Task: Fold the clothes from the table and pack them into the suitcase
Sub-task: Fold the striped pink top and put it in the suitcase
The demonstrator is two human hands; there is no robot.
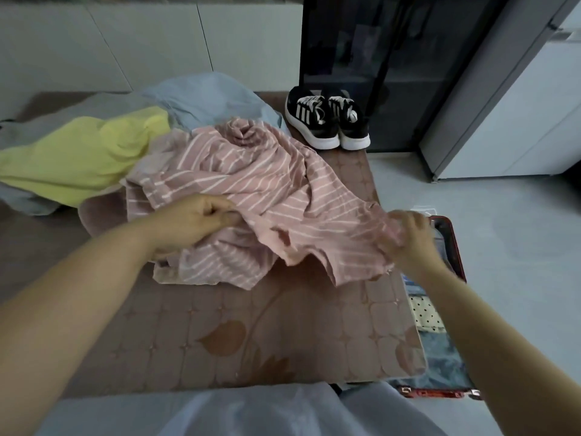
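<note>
The left hand [191,221], centre left, pinches a fold of the pink striped garment [251,184], while the blurred right hand [405,237], centre right, grips its lifted hem, likely spreading it to fold. A yellow garment [78,158] crowds the upper left of the table [251,335], sneakers [327,121] stand upper centre, and the suitcase [457,247] lies open lower right.

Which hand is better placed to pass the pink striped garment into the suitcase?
Probably the right hand: it grips the pink striped garment nearest the open suitcase; the left hand grips it farther away.
</note>
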